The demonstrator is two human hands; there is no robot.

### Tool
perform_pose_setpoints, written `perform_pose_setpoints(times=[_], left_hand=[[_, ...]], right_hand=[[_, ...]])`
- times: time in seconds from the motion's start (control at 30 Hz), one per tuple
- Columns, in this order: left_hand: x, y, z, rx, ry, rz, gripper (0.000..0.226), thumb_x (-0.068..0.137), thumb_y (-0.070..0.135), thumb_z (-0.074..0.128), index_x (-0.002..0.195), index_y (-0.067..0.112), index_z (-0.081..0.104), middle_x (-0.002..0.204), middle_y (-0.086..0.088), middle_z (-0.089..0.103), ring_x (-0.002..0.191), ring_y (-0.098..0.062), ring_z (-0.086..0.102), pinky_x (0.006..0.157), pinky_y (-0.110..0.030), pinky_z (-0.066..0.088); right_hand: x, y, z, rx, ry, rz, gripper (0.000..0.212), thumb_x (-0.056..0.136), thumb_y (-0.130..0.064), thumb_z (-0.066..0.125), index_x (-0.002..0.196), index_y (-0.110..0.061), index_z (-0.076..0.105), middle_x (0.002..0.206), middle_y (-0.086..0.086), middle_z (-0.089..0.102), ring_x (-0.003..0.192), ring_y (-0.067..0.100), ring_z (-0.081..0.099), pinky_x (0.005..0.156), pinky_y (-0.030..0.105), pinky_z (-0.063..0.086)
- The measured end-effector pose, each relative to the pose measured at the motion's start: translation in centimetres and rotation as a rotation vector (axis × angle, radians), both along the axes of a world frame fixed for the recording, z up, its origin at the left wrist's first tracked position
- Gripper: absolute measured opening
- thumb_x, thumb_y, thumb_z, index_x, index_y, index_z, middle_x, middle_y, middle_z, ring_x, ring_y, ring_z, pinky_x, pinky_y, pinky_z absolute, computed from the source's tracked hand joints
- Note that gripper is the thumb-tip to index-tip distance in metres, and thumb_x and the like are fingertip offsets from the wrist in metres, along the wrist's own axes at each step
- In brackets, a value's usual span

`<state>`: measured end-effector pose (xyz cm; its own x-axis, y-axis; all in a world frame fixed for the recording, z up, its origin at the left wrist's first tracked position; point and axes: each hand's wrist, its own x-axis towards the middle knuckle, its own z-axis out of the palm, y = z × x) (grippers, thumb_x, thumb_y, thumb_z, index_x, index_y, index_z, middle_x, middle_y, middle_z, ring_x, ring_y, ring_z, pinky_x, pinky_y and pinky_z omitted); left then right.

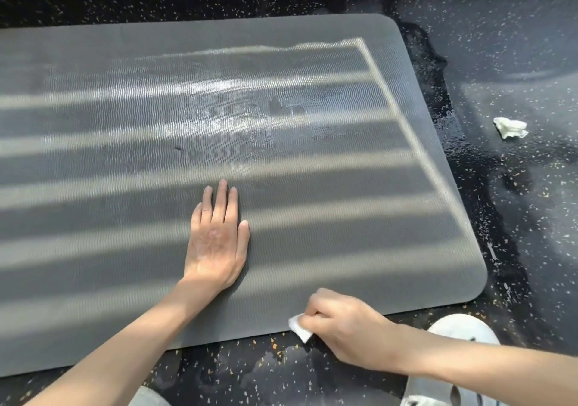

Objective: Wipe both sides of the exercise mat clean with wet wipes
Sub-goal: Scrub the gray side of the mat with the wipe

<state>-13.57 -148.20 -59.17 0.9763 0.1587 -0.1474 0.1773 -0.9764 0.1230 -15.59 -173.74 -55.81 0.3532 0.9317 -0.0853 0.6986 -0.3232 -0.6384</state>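
A grey ribbed exercise mat [312, 171] lies flat on the dark speckled floor, with bands of sunlight across it and wet, shiny streaks in its middle and far part. My left hand [217, 240] rests palm down on the mat, fingers straight and together. My right hand [350, 327] grips a folded white wet wipe [299, 327] at the mat's near edge, close to its near right corner. Most of the wipe is hidden under my fingers.
A crumpled used white wipe [509, 128] lies on the floor to the right of the mat. The floor along the mat's right edge looks wet. A white shoe [463, 332] and grey trouser legs show at the bottom right.
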Motion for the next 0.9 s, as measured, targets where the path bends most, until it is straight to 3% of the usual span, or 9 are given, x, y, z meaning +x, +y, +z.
perform_pose_setpoints(times=[0.17,0.27,0.37,0.57,0.63,0.7,0.77,0.83,0.9], left_hand=[[0.0,0.0,-0.1,-0.015,-0.002,0.008,0.066,0.097,0.037,0.02,0.149,-0.002,0.033,0.158,-0.021,0.028,0.144,-0.042,0.027,0.113,-0.052,0.029],[0.0,-0.2,0.1,-0.003,0.007,0.009,0.065,0.097,0.036,0.021,0.148,-0.002,0.034,0.157,-0.02,0.029,0.143,-0.043,0.029,0.112,-0.053,0.031],[0.0,-0.3,0.2,0.001,0.01,0.018,0.064,0.098,0.036,0.022,0.149,-0.001,0.034,0.158,-0.019,0.027,0.144,-0.041,0.027,0.113,-0.052,0.029],[-0.1,-0.3,0.1,0.008,0.017,0.02,0.065,0.097,0.037,0.023,0.149,0.0,0.034,0.158,-0.019,0.028,0.144,-0.041,0.029,0.113,-0.051,0.031],[-0.1,-0.3,0.1,0.008,0.021,0.024,0.066,0.097,0.038,0.021,0.15,0.0,0.032,0.159,-0.018,0.027,0.145,-0.04,0.027,0.114,-0.05,0.029],[-0.1,-0.3,0.2,0.007,0.026,0.024,0.066,0.097,0.038,0.02,0.15,0.001,0.031,0.16,-0.017,0.025,0.146,-0.039,0.025,0.115,-0.05,0.027],[0.0,-0.4,0.2,0.009,0.03,0.024,0.066,0.096,0.038,0.021,0.15,0.001,0.033,0.159,-0.017,0.026,0.146,-0.039,0.026,0.115,-0.05,0.028],[0.0,-0.4,0.2,0.007,0.026,0.024,0.066,0.096,0.038,0.022,0.149,0.0,0.035,0.158,-0.018,0.028,0.144,-0.04,0.029,0.113,-0.05,0.03],[0.1,-0.3,0.2,-0.001,0.022,0.027,0.065,0.095,0.037,0.024,0.147,-0.001,0.038,0.157,-0.019,0.032,0.143,-0.041,0.032,0.112,-0.051,0.033]], right_hand=[[4.8,1.9,-0.6,0.009,-0.075,-0.286,0.015,0.082,-0.002,0.067,0.092,-0.012,0.063,0.082,0.003,0.049,0.068,0.015,0.045,0.051,0.024,0.036],[2.4,0.0,-0.3,-0.053,-0.063,-0.106,0.02,0.082,0.001,0.062,0.095,-0.014,0.065,0.082,0.002,0.049,0.067,0.014,0.042,0.051,0.021,0.031],[1.3,-1.3,0.0,-0.05,-0.06,0.087,0.02,0.085,-0.001,0.051,0.095,-0.014,0.062,0.083,0.001,0.049,0.071,0.013,0.042,0.049,0.024,0.039],[8.0,3.2,-0.9,0.062,-0.162,-0.309,0.013,0.082,-0.001,0.066,0.09,-0.011,0.066,0.08,0.007,0.052,0.069,0.023,0.053,0.056,0.028,0.046],[6.6,2.4,-0.8,0.005,-0.193,-0.221,0.006,0.09,-0.009,0.059,0.09,-0.013,0.064,0.082,0.004,0.052,0.071,0.02,0.051,0.058,0.031,0.046],[5.1,1.7,0.0,-0.031,-0.157,-0.066,0.015,0.095,-0.017,0.05,0.093,-0.014,0.064,0.084,0.001,0.051,0.072,0.016,0.049,0.056,0.029,0.042],[6.9,2.3,-0.2,0.002,-0.139,-0.034,0.014,0.093,-0.014,0.054,0.093,-0.01,0.067,0.082,0.004,0.052,0.07,0.019,0.05,0.054,0.028,0.043],[10.7,4.5,-0.7,0.045,-0.199,-0.259,0.023,0.093,-0.027,0.053,0.089,-0.009,0.067,0.081,0.005,0.052,0.071,0.024,0.052,0.056,0.032,0.044],[13.0,6.3,-1.3,0.053,-0.254,-0.484,0.017,0.09,-0.026,0.061,0.086,-0.011,0.067,0.08,0.006,0.05,0.073,0.028,0.054,0.056,0.031,0.041]])
